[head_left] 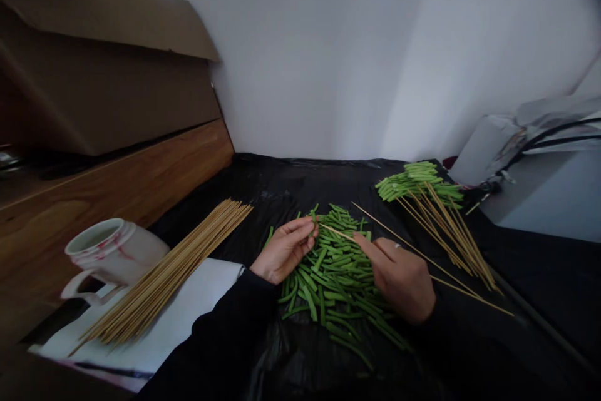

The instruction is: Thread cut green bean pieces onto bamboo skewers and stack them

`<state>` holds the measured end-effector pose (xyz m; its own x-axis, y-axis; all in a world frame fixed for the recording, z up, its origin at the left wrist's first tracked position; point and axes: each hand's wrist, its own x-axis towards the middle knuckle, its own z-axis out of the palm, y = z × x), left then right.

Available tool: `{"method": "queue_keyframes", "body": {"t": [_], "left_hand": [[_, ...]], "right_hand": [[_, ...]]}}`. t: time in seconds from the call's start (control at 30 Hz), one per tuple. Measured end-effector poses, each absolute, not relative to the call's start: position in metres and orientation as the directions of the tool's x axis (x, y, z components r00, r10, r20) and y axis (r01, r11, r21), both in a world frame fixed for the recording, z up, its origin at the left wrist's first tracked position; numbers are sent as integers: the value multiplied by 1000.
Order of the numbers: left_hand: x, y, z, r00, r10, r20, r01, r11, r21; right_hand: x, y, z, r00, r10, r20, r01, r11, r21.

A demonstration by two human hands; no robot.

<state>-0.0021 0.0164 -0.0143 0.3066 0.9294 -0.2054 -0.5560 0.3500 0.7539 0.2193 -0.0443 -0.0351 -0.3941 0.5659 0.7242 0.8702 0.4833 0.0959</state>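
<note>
My left hand pinches a short piece of green bean between thumb and fingertips. In my right hand is a thin wooden skewer, its tip pointing left at the bean piece. Whether the tip has entered the bean is too small to tell. Beneath both hands lies a loose heap of cut green beans. Another skewer lies at a slant behind my right hand.
A thick bundle of skewers rests on white paper beside a tipped mug. Skewered beans are piled at the back right. A cardboard box stands left; a white wall closes the back. Black plastic covers the table.
</note>
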Motion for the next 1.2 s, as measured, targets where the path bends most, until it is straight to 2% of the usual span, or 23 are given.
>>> {"method": "queue_keyframes", "body": {"t": [0.37, 0.47, 0.57, 0.67, 0.73, 0.83, 0.9, 1.07, 1.2], "left_hand": [[-2, 16, -16, 277, 944, -179, -475, 297, 829], [-1, 16, -16, 197, 976, -93, -306, 151, 940], [2, 15, -18, 148, 986, 78, -12, -77, 997], [6, 10, -18, 169, 943, 288, 282, -326, 902], [8, 4, -14, 291, 887, 358, 371, -449, 813], [8, -5, -5, 622, 749, 229, 317, -507, 801], [7, -7, -2, 736, 659, 155, 315, -536, 784], [3, -6, -8, 773, 620, 130, 441, -673, 594], [6, -10, -11, 778, 616, 121, 470, -699, 539]], "right_hand": [[220, -43, -35, -417, 561, 715, 861, 497, 112], [224, -42, -35, -398, 596, 697, 886, 447, 124], [230, -40, -34, -353, 637, 686, 912, 398, 99], [235, -37, -33, -304, 662, 685, 928, 369, 55], [236, -36, -33, -286, 672, 683, 932, 360, 37], [236, -36, -32, -283, 675, 681, 932, 360, 30], [236, -36, -32, -284, 678, 678, 932, 362, 28], [237, -36, -33, -280, 684, 674, 931, 365, 16], [237, -35, -36, -280, 688, 670, 926, 377, 0]]}}
